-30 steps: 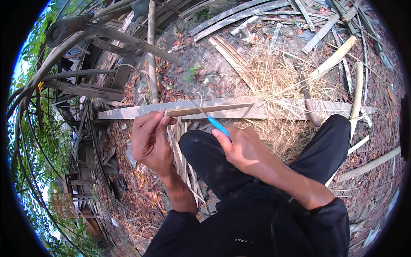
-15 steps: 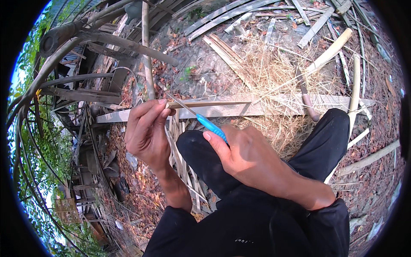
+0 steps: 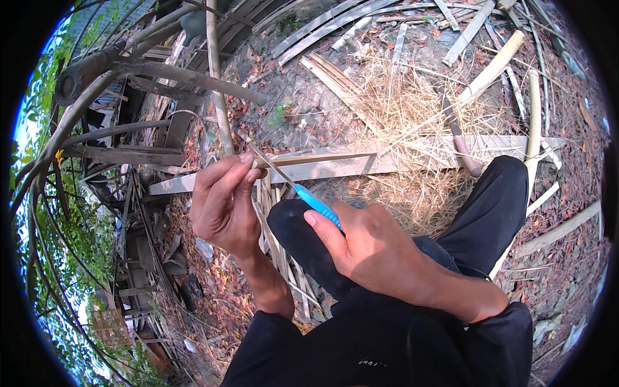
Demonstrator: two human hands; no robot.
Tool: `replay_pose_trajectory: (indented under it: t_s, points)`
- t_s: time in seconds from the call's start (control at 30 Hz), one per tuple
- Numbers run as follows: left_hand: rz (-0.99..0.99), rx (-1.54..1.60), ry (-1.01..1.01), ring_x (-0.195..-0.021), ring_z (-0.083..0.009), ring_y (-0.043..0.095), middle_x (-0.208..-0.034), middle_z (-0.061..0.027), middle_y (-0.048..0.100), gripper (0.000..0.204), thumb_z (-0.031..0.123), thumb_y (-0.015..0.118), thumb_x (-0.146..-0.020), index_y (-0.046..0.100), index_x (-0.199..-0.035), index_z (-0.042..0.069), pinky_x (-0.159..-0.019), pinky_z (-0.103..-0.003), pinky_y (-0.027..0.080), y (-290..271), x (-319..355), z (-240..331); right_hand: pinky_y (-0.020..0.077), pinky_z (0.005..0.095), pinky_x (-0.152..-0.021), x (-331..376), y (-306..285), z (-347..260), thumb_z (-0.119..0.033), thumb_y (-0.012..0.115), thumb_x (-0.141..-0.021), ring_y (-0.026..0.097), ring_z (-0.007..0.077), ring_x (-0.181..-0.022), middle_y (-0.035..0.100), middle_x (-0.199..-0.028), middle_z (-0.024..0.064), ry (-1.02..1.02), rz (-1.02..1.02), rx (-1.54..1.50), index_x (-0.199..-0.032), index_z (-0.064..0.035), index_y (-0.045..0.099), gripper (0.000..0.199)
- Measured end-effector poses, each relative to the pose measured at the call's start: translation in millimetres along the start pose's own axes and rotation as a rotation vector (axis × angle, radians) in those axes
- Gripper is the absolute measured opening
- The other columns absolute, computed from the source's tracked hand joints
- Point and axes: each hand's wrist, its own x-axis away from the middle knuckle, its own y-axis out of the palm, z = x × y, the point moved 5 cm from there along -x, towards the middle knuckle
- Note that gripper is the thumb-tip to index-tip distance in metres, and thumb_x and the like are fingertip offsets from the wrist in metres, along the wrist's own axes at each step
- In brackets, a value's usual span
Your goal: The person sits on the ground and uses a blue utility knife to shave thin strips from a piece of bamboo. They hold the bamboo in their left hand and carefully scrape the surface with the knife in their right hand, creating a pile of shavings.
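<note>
Here, the person is sitting low over littered ground, black-trousered knees drawn up, and both hands are working close together just above the left knee (image 3: 303, 226). The right hand (image 3: 367, 248) is gripping a knife with a blue handle (image 3: 317, 205), fingers curled tight round it and the thumb lying along its side, so the thin blade (image 3: 271, 164) is angling up and to the left. The left hand (image 3: 222, 203) is pinching a thin bamboo strip (image 3: 316, 157) between thumb and fingertips at its near end, right where the blade is meeting it; the strip is running off to the right, nearly level, in front of a pale flat plank (image 3: 412, 161) that is lying across the ground. Behind the plank, a heap of dry straw-like shavings (image 3: 412, 109) is spreading over the dirt, with split bamboo slats (image 3: 335, 77) lying beside it and a curved pale pole (image 3: 493, 64) farther right. More thin slivers (image 3: 277, 238) are lying bundled under the hands beside the knee. To the left, dark bent poles (image 3: 129, 71) are standing among green foliage (image 3: 71, 258).
</note>
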Motion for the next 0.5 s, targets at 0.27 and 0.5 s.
replay_pose_trajectory:
  t_s: [0.27, 0.5]
  points:
    - [-0.056, -0.067, 0.018, -0.075, -0.0181, 0.064, -0.085, -0.013, 0.066, 0.023, -0.012, 0.072, -0.071, 0.071, -0.092, -0.003, -0.063, -0.025, 0.053, -3, 14, 1, 0.039, 0.049, -0.045, 12, -13, 37, -0.028, 0.053, -0.094, 0.052, 0.0453, -0.048, 0.051, -0.051, 0.0263, 0.166, 0.017, 0.092, -0.068, 0.0066, 0.058, 0.044]
    - [-0.032, -0.118, 0.073, -0.074, -0.0175, 0.064, -0.083, -0.0116, 0.065, 0.026, -0.011, 0.074, -0.068, 0.073, -0.092, -0.001, -0.062, -0.025, 0.053, 5, 6, 14, 0.0377, 0.0468, -0.042, 23, -17, 5, -0.022, 0.058, -0.092, 0.051, 0.0423, -0.046, 0.051, -0.052, 0.0236, 0.059, -0.012, 0.079, -0.068, 0.0039, 0.057, 0.035]
